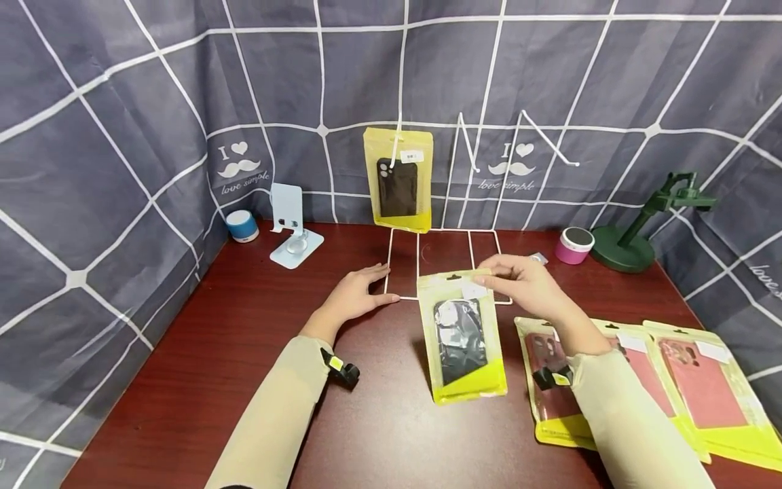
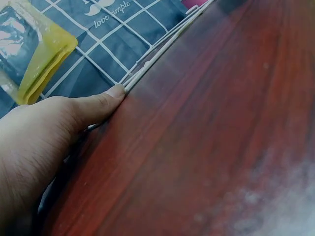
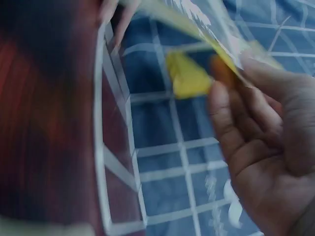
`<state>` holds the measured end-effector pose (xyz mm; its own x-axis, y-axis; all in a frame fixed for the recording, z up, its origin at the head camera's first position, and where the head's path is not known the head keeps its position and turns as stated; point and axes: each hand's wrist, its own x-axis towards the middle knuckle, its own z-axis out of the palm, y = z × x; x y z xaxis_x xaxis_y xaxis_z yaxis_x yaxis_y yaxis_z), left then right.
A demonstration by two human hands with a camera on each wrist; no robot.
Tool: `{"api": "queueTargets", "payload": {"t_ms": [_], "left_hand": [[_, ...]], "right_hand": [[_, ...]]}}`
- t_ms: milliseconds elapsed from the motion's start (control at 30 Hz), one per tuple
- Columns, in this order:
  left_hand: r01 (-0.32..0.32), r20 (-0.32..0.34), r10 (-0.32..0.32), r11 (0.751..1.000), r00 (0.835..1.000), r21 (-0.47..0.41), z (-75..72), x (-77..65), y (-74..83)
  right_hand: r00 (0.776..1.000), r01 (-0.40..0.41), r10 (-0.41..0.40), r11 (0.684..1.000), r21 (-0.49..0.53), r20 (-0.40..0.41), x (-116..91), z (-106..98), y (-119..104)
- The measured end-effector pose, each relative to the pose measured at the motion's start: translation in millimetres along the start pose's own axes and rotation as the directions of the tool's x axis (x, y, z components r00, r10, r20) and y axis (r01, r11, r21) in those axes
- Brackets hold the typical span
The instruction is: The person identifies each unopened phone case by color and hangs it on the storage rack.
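Note:
My right hand (image 1: 522, 282) pinches the top right corner of a yellow-edged clear bag holding a black phone case (image 1: 461, 339), which hangs above the table in front of the rack. In the right wrist view, the thumb and fingers (image 3: 266, 78) meet on the bag's edge. My left hand (image 1: 351, 299) lies at the left front corner of the white wire rack base (image 1: 449, 230), its fingers extended. In the left wrist view its thumb (image 2: 101, 105) touches the wire; the other fingers are hidden there. Another bagged black phone case (image 1: 398, 190) hangs on the rack's left hook.
Several bagged pink phone cases (image 1: 702, 380) lie at the right under my forearm. Two bare white hooks (image 1: 550, 139) stick out right of the hanging bag. Behind stand a blue speaker (image 1: 242, 226), a light blue phone stand (image 1: 287, 210), a pink speaker (image 1: 574, 246) and a green stand (image 1: 626, 246).

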<state>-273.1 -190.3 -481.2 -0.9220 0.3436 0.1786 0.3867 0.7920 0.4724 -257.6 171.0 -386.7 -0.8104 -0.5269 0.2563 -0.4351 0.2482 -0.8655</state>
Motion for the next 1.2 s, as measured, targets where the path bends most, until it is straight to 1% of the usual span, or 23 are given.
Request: {"api": "queueTargets", "payload": {"t_ms": [33, 67, 100, 133, 167, 200, 267, 333, 400, 467, 533, 567, 667, 767, 867, 1000, 1133, 1200], "left_hand": [[-0.007, -0.002, 0.007, 1.0, 1.0, 0.002, 0.8, -0.1, -0.4], [-0.015, -0.005, 0.015, 1.0, 1.0, 0.008, 1.6, -0.2, -1.0], [-0.022, -0.007, 0.022, 1.0, 1.0, 0.013, 1.9, -0.2, -1.5], [-0.027, -0.01, 0.027, 1.0, 1.0, 0.016, 1.6, -0.2, -1.8], [-0.035, -0.015, 0.035, 0.999, 0.999, 0.02, 0.5, 0.0, -2.0], [-0.041, -0.019, 0.042, 0.999, 0.999, 0.024, -0.6, 0.6, -2.9], [-0.052, -0.027, 0.053, 0.998, 0.998, 0.032, -2.3, 2.0, -3.9], [-0.058, -0.037, 0.06, 0.998, 0.998, 0.035, -3.6, 3.2, -4.7], [-0.061, -0.044, 0.063, 0.998, 0.997, 0.032, -4.4, 4.0, -5.0], [-0.059, -0.045, 0.06, 0.998, 0.997, 0.025, -4.4, 4.2, -5.1], [-0.047, -0.038, 0.048, 0.999, 0.998, 0.021, -3.6, 3.5, -4.5], [-0.038, -0.032, 0.039, 0.999, 0.999, 0.015, -2.9, 2.9, -4.2], [-0.007, -0.009, 0.008, 1.0, 1.0, 0.012, -0.7, 1.2, -2.8], [0.004, 0.01, -0.004, 1.0, 1.0, 0.002, 1.6, 0.3, -1.3], [-0.001, 0.008, 0.001, 1.0, 1.0, -0.006, 2.1, 1.1, 0.0], [-0.01, -0.019, 0.01, 1.0, 1.0, -0.011, 1.3, 1.4, 0.3], [-0.006, -0.037, 0.006, 1.0, 0.999, 0.0, 2.0, -0.1, -0.5], [0.006, -0.035, -0.006, 1.0, 0.999, 0.002, 2.0, 0.8, 0.5]], "right_hand": [[0.999, 0.037, -0.034, 0.997, 0.074, -0.043, 1.2, 2.4, -7.2], [0.994, 0.077, -0.065, 0.987, 0.143, -0.089, 2.7, 5.2, -15.3], [0.987, 0.121, -0.094, 0.969, 0.216, -0.132, 4.9, 8.1, -23.5], [0.976, 0.174, -0.127, 0.944, 0.281, -0.178, 8.6, 10.6, -29.9], [0.963, 0.222, -0.156, 0.921, 0.319, -0.22, 13.6, 13.1, -35.3], [0.949, 0.255, -0.173, 0.913, 0.318, -0.262, 19.3, 15.6, -45.5], [0.918, 0.294, -0.203, 0.924, 0.245, -0.34, 32.1, 20.2, -65.4], [0.888, 0.308, -0.238, 0.943, 0.124, -0.394, 47.1, 24.0, -84.9], [0.86, 0.32, -0.286, 0.947, 0.012, -0.422, 62.1, 27.2, -102.4], [0.846, 0.334, -0.313, 0.942, -0.029, -0.432, 75.6, 30.7, -116.7], [0.842, 0.336, -0.319, 0.941, -0.04, -0.435, 86.8, 33.8, -126.1], [0.843, 0.338, -0.316, 0.941, -0.028, -0.435, 91.3, 35.5, -129.3], [0.859, 0.326, -0.262, 0.942, 0.076, -0.44, 102.5, 41.2, -131.5], [0.864, 0.328, -0.208, 0.923, 0.199, -0.459, 108.5, 47.4, -128.7], [0.849, 0.334, -0.177, 0.91, 0.246, -0.497, 112.8, 52.8, -124.8], [0.823, 0.333, -0.17, 0.917, 0.219, -0.542, 118.5, 60.4, -123.1], [0.808, 0.317, -0.152, 0.927, 0.203, -0.569, 124.4, 69.4, -119.9], [0.798, 0.33, -0.155, 0.921, 0.206, -0.583, 125.8, 71.4, -118.1]]}}
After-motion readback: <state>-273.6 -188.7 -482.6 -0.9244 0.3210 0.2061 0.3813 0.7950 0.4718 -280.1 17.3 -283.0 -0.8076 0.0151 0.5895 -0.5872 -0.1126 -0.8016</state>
